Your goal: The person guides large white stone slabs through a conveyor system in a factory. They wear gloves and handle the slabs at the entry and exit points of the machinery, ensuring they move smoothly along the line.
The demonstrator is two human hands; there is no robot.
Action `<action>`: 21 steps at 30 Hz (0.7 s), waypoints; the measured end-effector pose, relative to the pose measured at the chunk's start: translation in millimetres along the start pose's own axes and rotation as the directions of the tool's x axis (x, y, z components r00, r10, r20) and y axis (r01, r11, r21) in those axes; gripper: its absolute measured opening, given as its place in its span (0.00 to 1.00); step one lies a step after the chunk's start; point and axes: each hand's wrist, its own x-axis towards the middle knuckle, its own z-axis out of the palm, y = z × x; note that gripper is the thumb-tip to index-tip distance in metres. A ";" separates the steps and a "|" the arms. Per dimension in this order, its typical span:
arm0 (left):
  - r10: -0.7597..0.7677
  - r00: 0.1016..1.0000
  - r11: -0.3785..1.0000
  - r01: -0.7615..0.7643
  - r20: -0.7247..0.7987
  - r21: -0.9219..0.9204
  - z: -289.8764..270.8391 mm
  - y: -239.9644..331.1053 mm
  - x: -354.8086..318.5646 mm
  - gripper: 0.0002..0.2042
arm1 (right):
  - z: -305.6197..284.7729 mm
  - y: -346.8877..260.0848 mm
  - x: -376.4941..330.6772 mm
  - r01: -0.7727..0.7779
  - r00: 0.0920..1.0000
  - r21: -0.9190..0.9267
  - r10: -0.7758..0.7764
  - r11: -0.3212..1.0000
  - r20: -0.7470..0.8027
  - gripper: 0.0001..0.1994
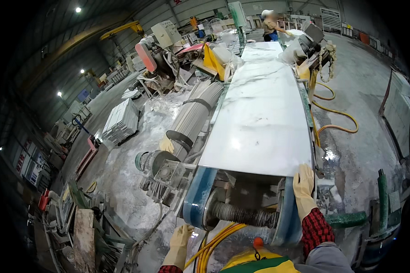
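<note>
Grey factory floor spreads all around me, wet and dusted white, with machines and stacked stone to the left and lamps high in the dark roof. Straight ahead runs a long belt line carrying a white marble slab (259,118), its near edge just above the blue end roller (200,193). A second slab (261,51) lies farther up the line, where another person (270,26) stands at the far end.

I see my right hand (304,184), in a cream rubber glove, laid flat with fingers spread on the near right corner of the slab; it is open, pressing rather than gripping. The red checked sleeve (315,229) runs back from it. My left hand (179,243), also gloved, hangs low beside the machine with fingers loosely extended, open and holding nothing, close to the yellow hoses (214,243) that loop under the roller.

A bundle of grey strips (196,113) lies beside the belt on the left. On the right, an orange hose (332,113) curls over the wet floor, and a green pipe (348,219) lies near my right arm.
</note>
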 end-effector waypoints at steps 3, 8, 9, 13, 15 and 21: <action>0.137 0.985 0.990 -0.133 -0.107 0.045 8.9 25.5 16.4 0.21 | 1.5 1.4 -4.0 0.057 0.998 -0.128 -0.053 0.990 0.038 0.19; 0.434 0.901 0.822 -0.396 0.000 0.410 45.3 87.5 65.2 0.19 | 17.9 22.4 -14.1 0.134 0.983 -0.171 -0.153 0.976 -0.101 0.19; 0.486 0.873 0.768 -0.451 0.046 0.455 53.8 96.3 80.6 0.18 | 13.7 19.4 -8.6 0.127 0.988 -0.139 -0.138 0.982 -0.069 0.18; 0.711 0.683 0.579 -0.705 0.170 0.411 103.4 102.1 165.4 0.17 | -7.5 4.0 9.0 0.066 0.988 -0.081 -0.053 0.995 0.147 0.16; 0.832 0.439 0.274 -0.857 0.340 0.437 121.1 122.1 200.8 0.18 | -15.0 1.2 17.6 -0.047 0.952 -0.123 0.082 0.991 0.294 0.16; 0.720 0.452 0.104 -0.820 0.527 0.563 169.0 161.8 261.8 0.24 | -18.4 2.4 9.3 0.153 0.988 -0.161 -0.150 0.975 0.030 0.13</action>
